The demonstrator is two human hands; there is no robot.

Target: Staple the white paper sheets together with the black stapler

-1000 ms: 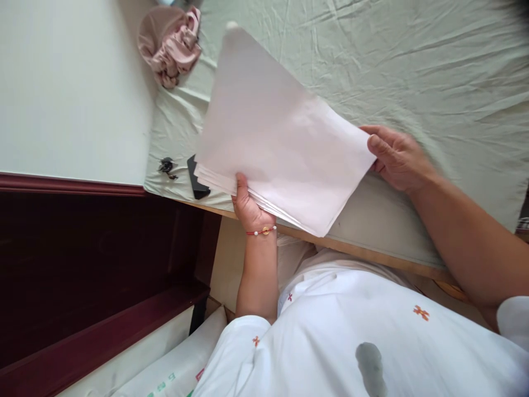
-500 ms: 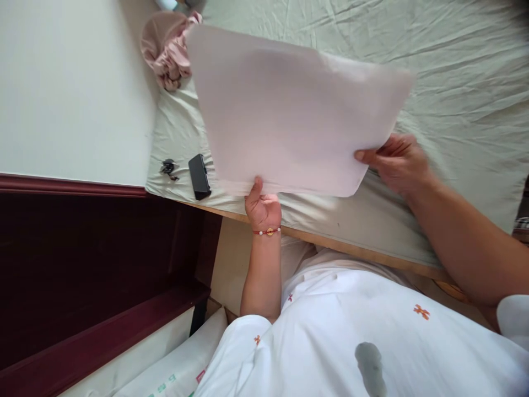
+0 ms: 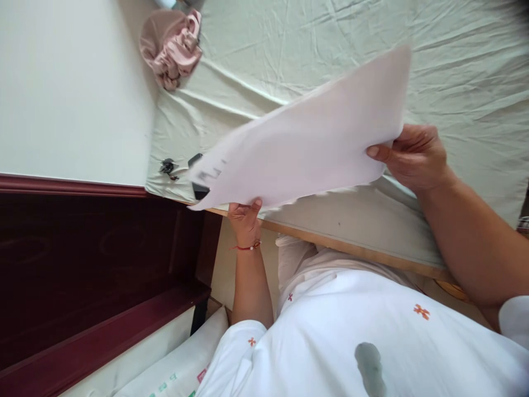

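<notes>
A stack of white paper sheets (image 3: pixel 306 143) hangs tilted above the cloth-covered surface, its left end curling over and showing dark print. My right hand (image 3: pixel 417 157) pinches the right edge, thumb on top and fingers beneath. At the lower left edge, my left hand (image 3: pixel 247 218) grips the sheets with the thumb over the front; its other fingers are partly hidden. A red string bracelet (image 3: pixel 248 247) circles my left wrist. Behind the curled end lies a black phone-like object (image 3: pixel 200 191), partly covered by the paper.
Pale green cloth (image 3: pixel 467 110) with wrinkles covers the surface, which has a wooden front edge (image 3: pixel 322 241). A pink bundled cloth (image 3: pixel 171 49) sits at the back left. Near the wall is a small black coiled cable (image 3: pixel 167 166). Dark red wood furniture (image 3: pixel 103 242) stands at left, a white sack (image 3: pixel 177 358) below.
The paper has tipped, its top left part dropping towards me and curling. My left hand has moved a little left and down, and my right hand slightly right.
</notes>
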